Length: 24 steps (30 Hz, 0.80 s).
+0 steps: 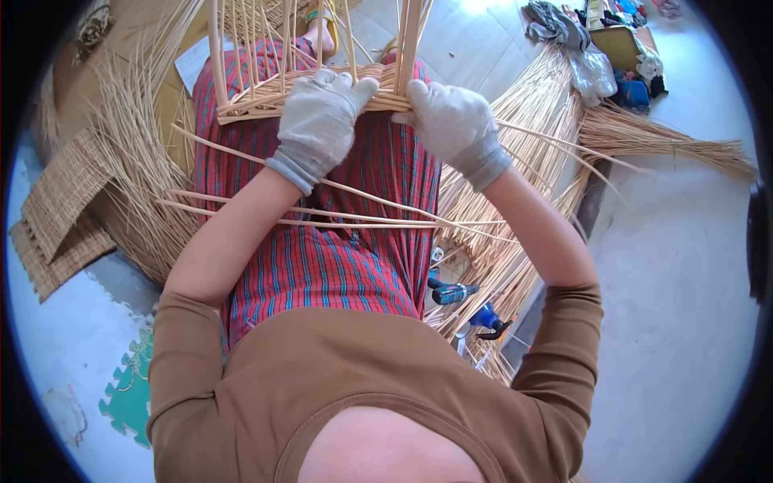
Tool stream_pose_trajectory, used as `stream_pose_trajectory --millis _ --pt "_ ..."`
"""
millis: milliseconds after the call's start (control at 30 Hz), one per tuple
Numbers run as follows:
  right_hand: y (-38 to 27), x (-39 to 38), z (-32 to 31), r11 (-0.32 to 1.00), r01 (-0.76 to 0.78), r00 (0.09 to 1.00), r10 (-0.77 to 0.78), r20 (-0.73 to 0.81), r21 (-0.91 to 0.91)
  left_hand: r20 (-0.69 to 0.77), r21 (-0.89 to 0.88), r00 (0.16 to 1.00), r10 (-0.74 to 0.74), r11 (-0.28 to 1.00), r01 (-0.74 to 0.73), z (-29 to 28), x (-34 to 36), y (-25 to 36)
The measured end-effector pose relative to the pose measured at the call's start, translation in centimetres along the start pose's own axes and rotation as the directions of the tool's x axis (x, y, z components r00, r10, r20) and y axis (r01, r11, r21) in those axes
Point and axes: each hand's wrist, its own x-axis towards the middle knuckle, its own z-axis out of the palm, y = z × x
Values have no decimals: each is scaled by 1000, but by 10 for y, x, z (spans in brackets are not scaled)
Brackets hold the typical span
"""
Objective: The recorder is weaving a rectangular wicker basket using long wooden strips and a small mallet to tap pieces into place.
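Observation:
A half-woven wicker basket (256, 102) rests on my knees, with upright stakes rising from its woven edge. Both my hands wear white knit gloves with grey cuffs. My left hand (320, 121) is closed over the woven edge, its thumb pointing right. Beside the thick corner post (409, 44), my right hand (455, 125) closes on wicker rods, whose long ends (592, 150) stick out to the right. The fingertips of both hands are partly hidden. Across my lap, under my forearms, lie several loose rods (362, 218).
Long rods are heaped on the floor at right (531, 121) and left (133, 153). Woven panels (68, 193) lie far left. A power drill (452, 292) and a blue bottle (487, 318) sit right of my lap. A plastic bag (593, 74) and cloths lie at upper right.

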Motion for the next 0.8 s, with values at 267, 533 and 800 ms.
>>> stream_pose_trajectory --millis 267,533,800 --pt "-15 -10 1 992 -109 993 106 55 62 96 -721 955 -280 642 260 -27 33 20" --pt "5 -14 -20 965 -164 970 119 213 206 347 -671 906 -243 611 421 -2 40 22" --pt "61 -11 -29 611 -485 814 52 579 626 366 -791 931 1 527 310 -11 35 14"
